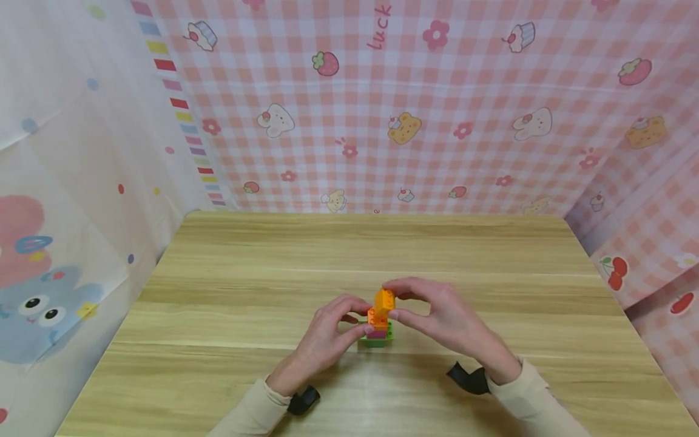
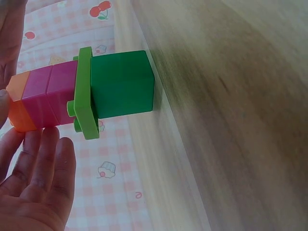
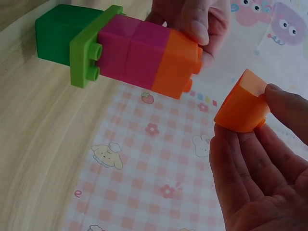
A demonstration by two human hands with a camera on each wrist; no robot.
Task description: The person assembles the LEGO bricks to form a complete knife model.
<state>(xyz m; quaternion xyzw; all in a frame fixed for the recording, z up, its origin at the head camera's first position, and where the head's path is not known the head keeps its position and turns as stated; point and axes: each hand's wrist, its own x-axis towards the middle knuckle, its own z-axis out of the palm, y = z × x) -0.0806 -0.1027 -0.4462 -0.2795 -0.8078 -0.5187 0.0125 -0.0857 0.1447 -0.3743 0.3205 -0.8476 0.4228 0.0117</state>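
On the wooden table stands a tower of toy building bricks. Its base is a dark green brick (image 2: 122, 84), topped by a light green plate (image 2: 85, 91) with studs showing at its edge. Above come two magenta bricks (image 3: 132, 48) and an orange brick (image 3: 174, 62), its studs uncovered. My left hand (image 1: 330, 334) steadies the tower, thumb and fingers on the orange brick. A loose yellow-orange brick (image 3: 243, 103) with a rounded side is pinched between thumb and fingers of my right hand (image 1: 442, 312), just above the tower and apart from it in the right wrist view.
The wooden table (image 1: 246, 261) stretches out around the tower. A pink checked cloth (image 1: 360, 97) hangs behind it, and a pale patterned cloth (image 1: 71, 152) hangs at the left. Black straps (image 1: 468, 379) sit at both wrists.
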